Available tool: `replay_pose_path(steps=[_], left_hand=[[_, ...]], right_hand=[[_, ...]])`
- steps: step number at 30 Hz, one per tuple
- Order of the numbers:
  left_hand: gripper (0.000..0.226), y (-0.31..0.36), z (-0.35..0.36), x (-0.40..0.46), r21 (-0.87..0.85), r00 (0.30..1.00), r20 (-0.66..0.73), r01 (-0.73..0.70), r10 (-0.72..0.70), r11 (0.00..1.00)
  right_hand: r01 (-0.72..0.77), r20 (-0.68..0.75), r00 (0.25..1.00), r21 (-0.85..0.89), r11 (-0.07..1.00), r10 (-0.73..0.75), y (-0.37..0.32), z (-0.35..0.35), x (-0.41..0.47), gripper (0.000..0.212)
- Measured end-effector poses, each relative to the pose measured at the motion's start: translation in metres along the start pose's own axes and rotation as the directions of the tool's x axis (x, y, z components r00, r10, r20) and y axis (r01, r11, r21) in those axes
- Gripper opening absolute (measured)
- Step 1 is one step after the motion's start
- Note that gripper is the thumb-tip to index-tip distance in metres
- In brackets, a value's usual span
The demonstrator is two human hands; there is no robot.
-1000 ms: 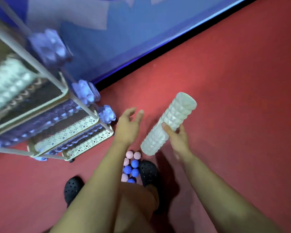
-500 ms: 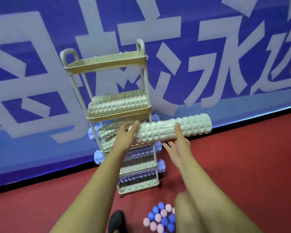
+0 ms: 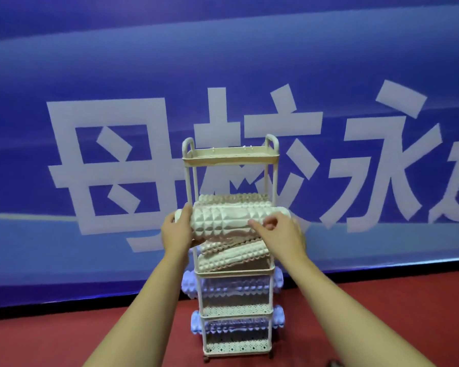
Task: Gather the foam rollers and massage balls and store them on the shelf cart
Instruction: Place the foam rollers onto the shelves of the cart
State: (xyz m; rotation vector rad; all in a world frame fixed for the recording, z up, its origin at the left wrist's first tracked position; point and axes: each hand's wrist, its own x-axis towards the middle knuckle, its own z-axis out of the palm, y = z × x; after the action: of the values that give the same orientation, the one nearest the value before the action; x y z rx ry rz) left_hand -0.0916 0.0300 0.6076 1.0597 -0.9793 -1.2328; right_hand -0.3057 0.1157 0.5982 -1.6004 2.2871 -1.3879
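Note:
I hold a cream ridged foam roller (image 3: 224, 224) level in front of the tall cream shelf cart (image 3: 229, 160), at the height of its second tier. My left hand (image 3: 177, 231) grips the roller's left end. My right hand (image 3: 278, 233) holds its right part with curled fingers. Behind it another cream roller (image 3: 232, 201) lies on that tier, and more cream rollers (image 3: 233, 256) lie on the tier below. Pale blue rollers (image 3: 236, 287) fill the two lowest tiers, their ends sticking out at both sides. The massage balls are out of view.
The cart stands on red floor (image 3: 368, 313) against a blue banner wall (image 3: 117, 75) with large white characters. Its top tray (image 3: 231, 156) shows nothing inside from this angle. A dark shoe tip (image 3: 335, 363) shows at the bottom edge.
My head has risen and the cart now stands centred. Both hands have lifted the cream roller from beside the third tier up and left, to the front of the second tier.

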Motion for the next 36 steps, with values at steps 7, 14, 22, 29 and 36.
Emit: replay_pose_path(steps=[7, 14, 22, 29, 36], left_hand=[[0.037, 0.005, 0.025, 0.031, -0.024, 0.994, 0.074, 0.083, -0.081, 0.996], [0.078, -0.008, 0.039, 0.112, 0.272, 0.996, 0.035, 0.073, -0.086, 0.959], [0.068, -0.018, 0.037, 0.178, 0.487, 0.987, 0.054, -0.159, 0.151, 0.859], [0.048, -0.037, 0.05, 0.216, 0.566, 0.958, 0.145, -0.286, 0.248, 0.773], [0.018, -0.037, 0.048, 0.229, 0.708, 0.935, 0.097, -0.307, 0.342, 0.636]], right_hand=[[0.561, 0.414, 0.818, -0.428, 0.708, -0.398, 0.01, -0.014, 0.08, 0.085], [0.492, 0.39, 0.87, -0.625, 0.606, -0.303, 0.011, 0.02, 0.132, 0.082], [0.425, 0.339, 0.905, -0.731, 0.534, -0.256, -0.019, 0.082, 0.204, 0.074], [0.499, 0.447, 0.861, -0.658, 0.564, -0.241, -0.007, 0.126, 0.263, 0.08], [0.397, 0.519, 0.854, -0.599, 0.696, -0.039, 0.03, 0.15, 0.283, 0.086]])
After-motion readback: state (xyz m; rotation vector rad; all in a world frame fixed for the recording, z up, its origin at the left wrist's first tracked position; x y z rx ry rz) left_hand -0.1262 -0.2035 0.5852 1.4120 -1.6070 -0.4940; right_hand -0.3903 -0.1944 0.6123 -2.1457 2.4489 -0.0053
